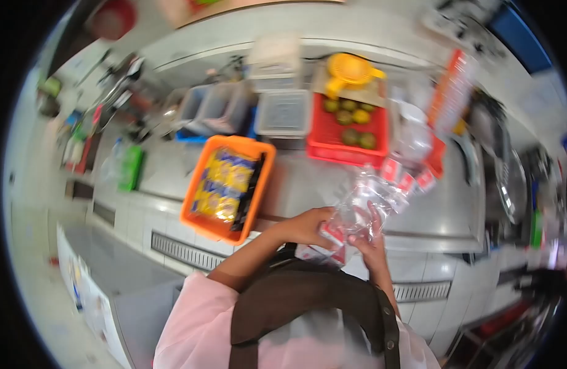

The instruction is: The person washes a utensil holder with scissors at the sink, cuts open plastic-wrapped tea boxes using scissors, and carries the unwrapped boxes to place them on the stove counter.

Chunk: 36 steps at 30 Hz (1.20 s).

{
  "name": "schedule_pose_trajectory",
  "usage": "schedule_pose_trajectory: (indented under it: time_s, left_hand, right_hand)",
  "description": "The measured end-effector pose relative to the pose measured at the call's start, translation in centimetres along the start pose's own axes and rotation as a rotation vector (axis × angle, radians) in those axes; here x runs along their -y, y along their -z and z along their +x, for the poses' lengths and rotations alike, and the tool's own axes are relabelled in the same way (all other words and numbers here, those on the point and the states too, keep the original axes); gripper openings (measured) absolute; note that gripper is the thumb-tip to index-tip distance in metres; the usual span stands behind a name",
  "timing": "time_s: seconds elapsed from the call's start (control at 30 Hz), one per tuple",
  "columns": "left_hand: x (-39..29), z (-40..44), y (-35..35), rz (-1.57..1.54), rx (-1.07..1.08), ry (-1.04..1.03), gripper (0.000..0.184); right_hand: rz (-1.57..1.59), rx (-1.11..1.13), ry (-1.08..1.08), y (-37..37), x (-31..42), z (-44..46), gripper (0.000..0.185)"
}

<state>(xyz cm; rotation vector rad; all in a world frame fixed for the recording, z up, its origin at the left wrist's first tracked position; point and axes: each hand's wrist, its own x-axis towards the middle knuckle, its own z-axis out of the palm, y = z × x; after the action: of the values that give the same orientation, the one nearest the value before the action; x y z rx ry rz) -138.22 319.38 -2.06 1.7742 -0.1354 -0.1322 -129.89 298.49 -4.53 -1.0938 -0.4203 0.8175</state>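
While both hands meet at the clear bag (358, 200), a light, even grip would suit it.
The left hand (307, 226) curls its fingers at the near end, by red-white packs (334, 236); the right hand's (371, 245) stand apart against plastic, any pinch too blurred to tell. Right of the orange tray (263, 177), the bag wants its far end supported.

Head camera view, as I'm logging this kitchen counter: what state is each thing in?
Orange tray: uncovered, holding yellow-and-blue packets
Red basket: holding round fruit, partly covered by cardboard
Yellow plastic utensil: resting on the cardboard
Clear lidded container: lid on
Clear plastic: crumpled, between the hands
Left hand: closed on a red-and-white packet
Right hand: at the clear plastic, grip unclear
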Motion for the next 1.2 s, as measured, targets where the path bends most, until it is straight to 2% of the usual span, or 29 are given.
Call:
schedule_pose_trajectory:
  time_s: [0.07,0.17,0.23,0.3,0.43,0.47,0.5,0.53,0.57,0.6,0.63,0.67,0.73,0.77,0.83,0.87,0.97,1.07,1.17,1.2]
  left_hand:
    - [-0.5,-2.3,1.7,-0.117,-0.147,0.091,0.039]
    - [1.0,-6.0,5.4,-0.625,-0.511,0.386,0.035]
    - [1.9,-9.2,8.7,-0.927,-0.665,0.188,0.032]
    - [3.0,-13.3,12.7,-1.122,-0.73,0.368,0.035]
    - [10.1,-21.3,18.1,-1.322,-0.638,0.336,0.039]
    - [11.8,-22.3,18.4,-1.384,-0.538,0.292,0.04]
    - [11.3,-22.5,18.2,-1.362,-0.481,0.352,0.045]
    - [8.9,-23.6,18.4,-1.379,-0.356,0.353,0.05]
    - [6.4,-23.2,17.9,-1.425,-0.445,0.467,0.055]
    - [10.0,-24.7,17.4,-1.307,-0.388,0.439,0.062]
    - [13.6,-26.9,18.6,-1.321,-0.108,0.632,0.07]
    - [15.1,-27.7,20.3,-1.482,0.132,0.708,0.074]
    - [12.0,-27.3,22.3,-0.97,0.083,0.713,0.066]
    - [11.4,-26.2,21.8,-0.696,-0.047,0.518,0.062]
    - [9.6,-25.0,20.7,-0.166,-0.353,0.12,0.06]
    - [4.5,-23.7,19.5,-0.165,-0.453,0.01,0.072]
    - [3.2,-21.8,22.2,0.79,-0.169,-0.044,0.079]
    - [8.3,-18.8,25.2,0.666,0.216,-0.149,0.084]
    - [9.1,-16.9,26.8,0.825,0.37,-0.311,0.069]
    - [9.2,-16.0,27.4,0.786,0.362,-0.063,0.068]
  right_hand:
    - [-0.246,0.172,0.031,-1.8,0.6,3.4,0.07]
    - [-0.555,0.477,0.182,-5.6,1.6,8.4,0.064]
    - [-0.8,0.711,0.45,-10.9,1.7,11.2,0.064]
    - [-0.797,0.726,0.454,-17.5,1.8,12.0,0.07]
    - [-0.778,0.682,0.339,-26.5,-3.7,14.4,0.079]
    - [-0.574,0.617,0.137,-27.4,-7.0,14.8,0.078]
    - [-0.373,0.496,-0.022,-27.5,-10.5,15.4,0.077]
    - [-0.474,0.392,-0.082,-27.5,-13.3,16.6,0.07]
    - [-0.53,0.31,-0.098,-27.7,-14.8,17.7,0.068]
    - [-0.654,0.179,-0.009,-28.5,-13.6,17.6,0.066]
    - [-0.583,0.168,0.053,-29.0,-12.9,17.5,0.066]
    - [-0.843,0.067,0.08,-28.9,-13.9,17.8,0.066]
    - [-1.009,-0.204,-0.028,-29.4,-16.9,19.0,0.062]
    - [-1.093,-0.297,-0.092,-30.0,-17.3,19.1,0.06]
    - [-1.145,-0.317,-0.108,-31.1,-15.2,16.9,0.055]
    - [-1.176,-0.319,-0.118,-31.7,-14.5,15.8,0.052]
    - [-1.132,-0.29,-0.149,-31.7,-14.7,14.0,0.047]
    - [-1.154,-0.131,-0.337,-31.4,-13.6,12.9,0.046]
    - [-1.14,-0.195,-0.256,-29.2,-16.6,12.4,0.048]
    - [-1.143,-0.245,-0.121,-28.7,-16.8,11.7,0.049]
